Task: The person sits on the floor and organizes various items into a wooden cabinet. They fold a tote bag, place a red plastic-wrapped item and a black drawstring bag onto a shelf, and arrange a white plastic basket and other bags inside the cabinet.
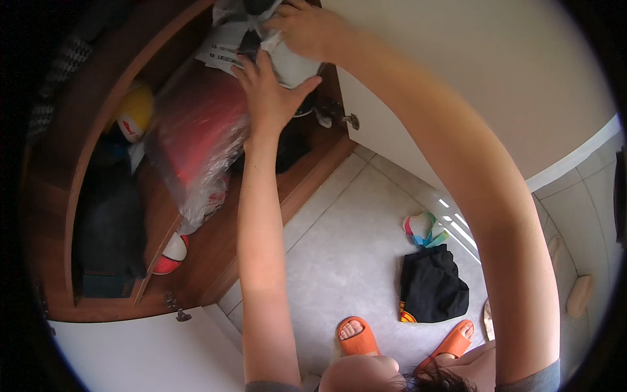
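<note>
Both arms reach into an open wooden cabinet. My left hand [269,95] is spread, its fingertips against a white plastic bag [294,61] near the top of the view. My right hand [306,29] lies on the upper part of the same bag, its fingers partly hidden among plastic and something dark; whether they grip it I cannot tell. Left of my left hand, a red item [201,122] sits in a clear plastic bag [196,201], with a white printed sheet or bag [220,46] above it.
Cabinet doors stand open at right [470,73] and lower left [147,348]. Inside are a yellow and white ball [134,110], a red and white ball [171,255] and dark folded cloth [110,215]. A black cloth bag [433,284] with a colourful strap [416,235] lies on the tiles near orange slippers [360,338].
</note>
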`<state>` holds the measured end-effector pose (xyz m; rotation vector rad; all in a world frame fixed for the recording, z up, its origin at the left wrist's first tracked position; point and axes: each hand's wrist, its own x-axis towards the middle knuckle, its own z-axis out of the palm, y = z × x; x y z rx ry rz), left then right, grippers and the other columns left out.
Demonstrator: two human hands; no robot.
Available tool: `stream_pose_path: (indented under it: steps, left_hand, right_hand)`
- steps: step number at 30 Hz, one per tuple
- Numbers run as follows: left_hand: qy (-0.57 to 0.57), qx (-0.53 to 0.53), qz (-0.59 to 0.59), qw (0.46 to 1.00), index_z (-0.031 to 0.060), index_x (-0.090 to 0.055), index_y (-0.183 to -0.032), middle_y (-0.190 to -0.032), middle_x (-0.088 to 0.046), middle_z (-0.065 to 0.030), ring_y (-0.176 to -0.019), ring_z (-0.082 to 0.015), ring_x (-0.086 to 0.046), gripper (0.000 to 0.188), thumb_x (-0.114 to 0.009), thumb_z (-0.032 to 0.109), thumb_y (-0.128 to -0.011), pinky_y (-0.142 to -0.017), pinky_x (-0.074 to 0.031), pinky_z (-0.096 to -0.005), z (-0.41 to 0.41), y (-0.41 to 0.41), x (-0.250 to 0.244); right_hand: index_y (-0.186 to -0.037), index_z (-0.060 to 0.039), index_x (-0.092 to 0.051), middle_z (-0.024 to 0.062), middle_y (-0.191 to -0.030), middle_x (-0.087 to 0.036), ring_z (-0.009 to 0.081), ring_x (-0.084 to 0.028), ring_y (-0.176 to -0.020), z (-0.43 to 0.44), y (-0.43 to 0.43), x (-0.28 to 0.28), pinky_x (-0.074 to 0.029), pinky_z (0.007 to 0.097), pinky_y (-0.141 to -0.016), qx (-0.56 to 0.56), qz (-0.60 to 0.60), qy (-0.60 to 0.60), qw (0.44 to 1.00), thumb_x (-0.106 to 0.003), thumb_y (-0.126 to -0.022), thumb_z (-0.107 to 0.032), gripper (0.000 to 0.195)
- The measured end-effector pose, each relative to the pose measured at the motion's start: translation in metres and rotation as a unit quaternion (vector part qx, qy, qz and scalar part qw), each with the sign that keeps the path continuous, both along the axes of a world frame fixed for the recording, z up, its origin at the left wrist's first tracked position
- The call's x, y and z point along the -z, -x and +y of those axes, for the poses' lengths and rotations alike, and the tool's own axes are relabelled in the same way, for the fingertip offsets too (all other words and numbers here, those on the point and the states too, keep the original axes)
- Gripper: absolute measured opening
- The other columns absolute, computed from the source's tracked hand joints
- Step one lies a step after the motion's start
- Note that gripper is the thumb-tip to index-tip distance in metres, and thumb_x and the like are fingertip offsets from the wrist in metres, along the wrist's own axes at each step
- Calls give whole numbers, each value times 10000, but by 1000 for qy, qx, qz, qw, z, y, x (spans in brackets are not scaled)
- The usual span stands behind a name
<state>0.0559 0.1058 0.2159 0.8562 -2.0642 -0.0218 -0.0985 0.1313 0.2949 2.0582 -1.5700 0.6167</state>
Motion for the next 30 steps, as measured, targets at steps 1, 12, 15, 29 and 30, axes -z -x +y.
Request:
stream_pose_path:
  steps: [1, 12, 15, 29, 30]
  left_hand:
    - [5, 3, 3, 1000, -12, -265, -1483, -1447, -203, -459, -1359, -598, -225, 1191, -857, 557, -620, -1109, -284, -583, -9, 3, 3]
    - [-136, 26, 18, 990, 153, -294, -1530, -1542, -291, -248, -1359, -395, -407, 1035, -815, 466, -693, -1074, -397, -468, -58, -24, -23]
    - [-104, -48, -26, 993, 148, -239, -1540, -1538, -288, -243, -1347, -401, -416, 1092, -803, 530, -686, -1060, -403, -485, -38, -20, -29]
    - [138, -153, -263, 942, 105, -281, -1508, -1382, -526, -155, -986, -340, -651, 711, -629, 97, -888, -827, -533, -413, 16, -49, 0]
    - [125, -155, -288, 937, 124, -305, -1503, -1383, -528, -147, -1003, -336, -646, 715, -635, 68, -871, -842, -527, -412, 25, -53, -4]
  right_hand:
    - [-1283, -9, -589, 186, -1380, -530, 338, -416, -1345, 1, 3, 3, -356, 431, -1129, 12, 67, 21, 997, -475, -926, -87, 383]
    - [-1272, -55, -552, 143, -1453, -446, 316, -393, -1378, 335, 6, 131, -325, 510, -1142, -70, -70, -206, 974, -668, -743, -70, 541]
    - [-1269, -66, -559, 141, -1447, -454, 324, -408, -1366, 397, 12, 145, -327, 520, -1138, -43, -108, -263, 958, -675, -731, -72, 550]
    - [-1164, -58, -631, 168, -1318, -563, 382, -485, -1282, 541, 24, 232, -343, 540, -1110, 160, -331, -240, 899, -602, -777, 22, 396]
    - [-1159, -58, -634, 168, -1311, -569, 386, -492, -1273, 545, 23, 236, -341, 539, -1111, 164, -334, -241, 896, -602, -783, 22, 386]
